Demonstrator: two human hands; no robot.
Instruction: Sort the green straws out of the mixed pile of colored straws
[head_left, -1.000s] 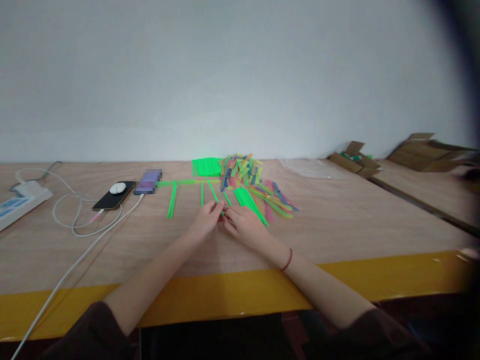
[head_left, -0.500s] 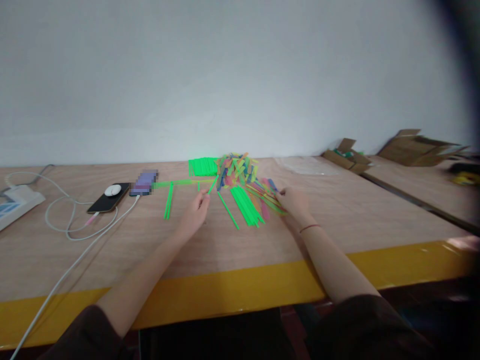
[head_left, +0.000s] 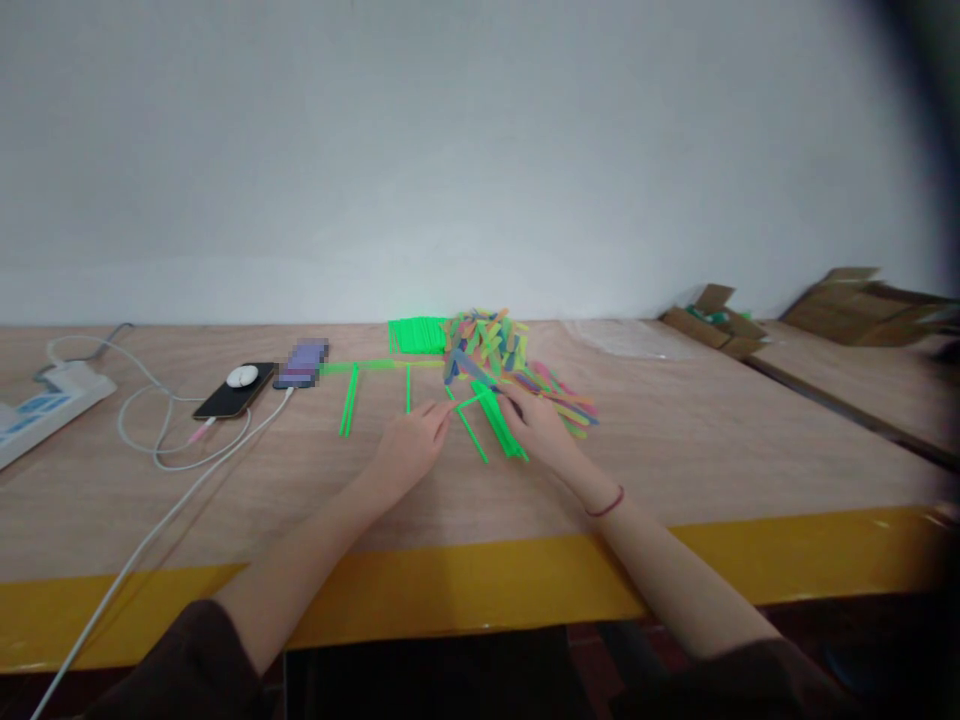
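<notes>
Plain grey wall [head_left: 480, 160] is softly lit, wood-grain table [head_left: 690, 450] is edged in front by yellow strip [head_left: 450, 595], and second tabletop [head_left: 847, 372] at right is separated by dark gap [head_left: 855, 414].

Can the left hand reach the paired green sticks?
Probably yes: the paired green sticks lie left of the left hand, nothing standing between, though its fingertips seem to pinch another green stick.

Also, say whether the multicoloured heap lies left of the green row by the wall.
No, the multicoloured heap lies immediately right of the green row.
</notes>
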